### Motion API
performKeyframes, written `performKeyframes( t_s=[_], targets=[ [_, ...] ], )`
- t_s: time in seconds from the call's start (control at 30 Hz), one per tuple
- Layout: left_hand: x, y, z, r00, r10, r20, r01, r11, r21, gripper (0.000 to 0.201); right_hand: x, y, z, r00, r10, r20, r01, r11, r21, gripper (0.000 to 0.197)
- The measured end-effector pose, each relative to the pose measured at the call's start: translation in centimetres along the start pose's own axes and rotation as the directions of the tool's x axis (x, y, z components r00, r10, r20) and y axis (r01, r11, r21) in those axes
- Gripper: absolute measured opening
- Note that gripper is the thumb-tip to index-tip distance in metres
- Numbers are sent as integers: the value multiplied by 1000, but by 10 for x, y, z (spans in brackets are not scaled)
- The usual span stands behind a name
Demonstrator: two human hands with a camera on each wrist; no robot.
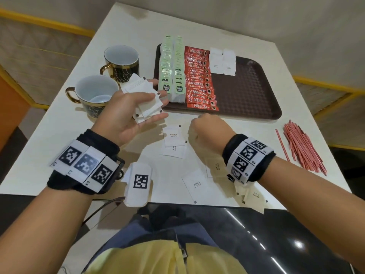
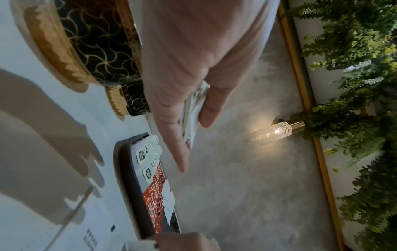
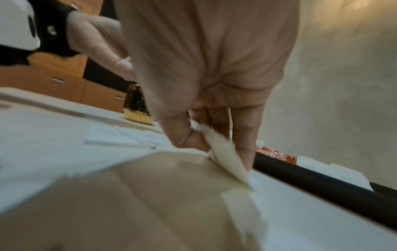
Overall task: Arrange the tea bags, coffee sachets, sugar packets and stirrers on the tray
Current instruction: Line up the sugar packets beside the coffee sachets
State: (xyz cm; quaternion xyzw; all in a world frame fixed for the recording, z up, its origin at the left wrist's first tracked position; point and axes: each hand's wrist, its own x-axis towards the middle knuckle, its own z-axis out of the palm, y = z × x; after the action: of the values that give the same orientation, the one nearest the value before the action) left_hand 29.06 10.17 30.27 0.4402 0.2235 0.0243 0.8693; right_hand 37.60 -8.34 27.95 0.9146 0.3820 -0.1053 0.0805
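My left hand is palm up beside the tray's near left corner and holds a stack of white sugar packets; the thumb presses on the stack. My right hand is curled low over the table just in front of the tray and pinches one sugar packet between thumb and fingers. The brown tray carries two rows of tea bags, a row of red coffee sachets and a few sugar packets. Red stirrers lie in a heap on the table at right.
Several loose sugar packets are scattered on the white table near its front edge. Two black-and-gold cups stand left of the tray. The tray's right half is bare. A tagged white block sits at the table's front edge.
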Motion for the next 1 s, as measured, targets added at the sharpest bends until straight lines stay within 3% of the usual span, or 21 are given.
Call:
performKeyframes(
  t_s=[0.07,0.2,0.3,0.37,0.4,0.47,0.57,0.63,0.73,0.8,0.9,0.93,1.0],
  targets=[
    [0,-3,0,999,-39,-2,39,999,3,36,-1,4,-4,999,30,-28,-29,999,29,18],
    [-1,-14,9,993,-117,-2,117,993,-29,43,-6,19,-35,967,194,-168,-107,899,425,13],
    [-1,-25,28,983,-182,28,183,982,-50,40,-17,9,-56,899,221,-378,12,851,526,16],
    [-3,-29,43,961,-245,126,259,960,-110,33,-25,-6,-60,862,209,-461,82,841,535,16],
    [-3,-31,50,941,-267,209,298,945,-136,39,-28,-13,-58,854,212,-475,107,822,559,19],
    [-1,-34,60,910,-255,327,319,935,-158,55,-35,-23,-53,879,221,-423,115,761,638,23],
    [3,-38,66,925,-212,317,268,953,-144,51,-50,-18,-51,943,203,-265,105,574,812,41],
    [9,-43,65,931,-221,290,277,946,-168,48,-68,2,-51,951,212,-227,87,519,850,45],
    [15,-46,61,928,-284,242,350,888,-300,51,-113,41,-42,910,362,-205,-51,586,808,39],
    [17,-47,58,930,-303,207,355,886,-300,51,-147,60,-25,896,430,-106,-204,613,763,38],
    [19,-50,55,944,-293,152,324,910,-258,50,-175,63,15,903,398,164,-409,673,617,51],
    [18,-51,56,944,-295,146,324,912,-253,48,-177,59,29,899,384,211,-431,690,581,55],
    [18,-52,59,943,-302,142,329,915,-234,43,-174,53,48,890,417,184,-441,685,580,55]
  ],
)
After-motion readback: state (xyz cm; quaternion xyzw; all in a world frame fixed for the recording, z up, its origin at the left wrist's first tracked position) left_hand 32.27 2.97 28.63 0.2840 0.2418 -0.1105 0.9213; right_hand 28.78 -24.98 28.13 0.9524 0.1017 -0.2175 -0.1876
